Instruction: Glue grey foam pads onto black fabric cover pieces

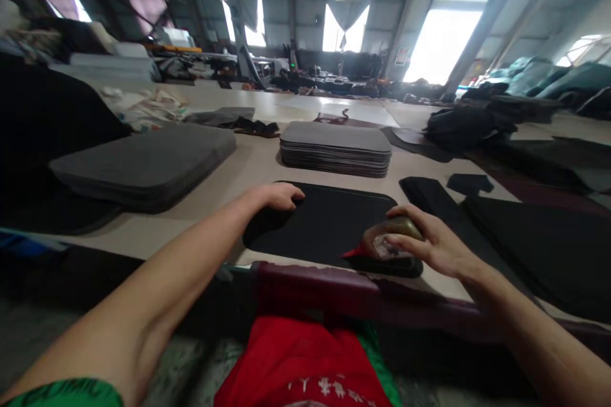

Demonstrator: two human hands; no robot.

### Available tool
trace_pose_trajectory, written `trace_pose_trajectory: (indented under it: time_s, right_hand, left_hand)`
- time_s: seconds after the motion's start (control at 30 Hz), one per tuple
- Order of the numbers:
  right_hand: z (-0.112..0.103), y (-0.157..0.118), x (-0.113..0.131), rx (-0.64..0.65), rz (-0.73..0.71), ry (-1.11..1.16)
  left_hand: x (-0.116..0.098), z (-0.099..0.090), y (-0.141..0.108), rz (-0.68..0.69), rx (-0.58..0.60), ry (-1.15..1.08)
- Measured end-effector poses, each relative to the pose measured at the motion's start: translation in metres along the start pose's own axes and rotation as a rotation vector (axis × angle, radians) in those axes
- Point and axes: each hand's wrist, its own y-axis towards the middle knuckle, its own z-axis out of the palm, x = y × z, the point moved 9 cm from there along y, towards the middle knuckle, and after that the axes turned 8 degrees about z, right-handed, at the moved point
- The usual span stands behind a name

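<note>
A dark rounded-corner panel (319,219) lies flat on the table in front of me. My left hand (285,196) rests on its upper left edge, fingers lying on the surface with nothing gripped. In my right hand (427,235) is a squeeze bottle (389,238), brownish with a pale label and a pointed red nozzle. The bottle is tipped on its side over the panel's lower right part, nozzle pointing left. Whether the nozzle touches the panel I cannot tell.
Behind the panel stands a stack of grey panels (334,146). Another thick grey stack (147,159) is at the left. Dark pieces (548,241) lie at the right, with a heap of dark cloth (470,124) beyond. Maroon material (315,286) covers the table's front edge.
</note>
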Motion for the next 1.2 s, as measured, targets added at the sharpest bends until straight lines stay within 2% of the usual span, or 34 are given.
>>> trace_pose_trajectory:
  time_s: [0.23,0.43,0.57,0.73,0.87,0.93,1.03,1.1,1.2]
  right_hand:
    - [0.056,0.044,0.061,0.081,-0.158,0.028]
    - [0.098,0.069,0.105,0.081,-0.323,0.068]
    - [0.122,0.081,0.117,0.067,-0.371,0.079]
    - [0.134,0.089,0.119,-0.005,-0.378,0.101]
    - [0.128,0.087,0.109,-0.040,-0.308,0.128]
    - [0.116,0.085,0.093,-0.070,-0.194,0.167]
    - [0.092,0.079,0.045,-0.118,0.077,0.358]
    - [0.078,0.074,0.009,-0.137,0.218,0.615]
    - [0.056,0.067,-0.042,-0.230,0.352,1.039]
  left_hand:
    - [0.016,0.005,0.003,-0.044,-0.017,-0.134]
    - [0.018,0.004,0.002,-0.062,-0.001,-0.217]
    - [0.014,0.001,-0.003,-0.054,0.009,-0.259]
    - [0.016,-0.001,-0.008,-0.076,0.009,-0.319]
    - [0.023,0.004,-0.006,-0.113,0.022,-0.387]
    - [0.027,0.007,-0.005,-0.133,0.021,-0.421]
    - [0.032,0.009,-0.006,-0.155,-0.015,-0.451]
    - [0.033,0.008,-0.009,-0.155,-0.054,-0.463]
    - [0.028,0.001,-0.016,-0.124,-0.130,-0.479]
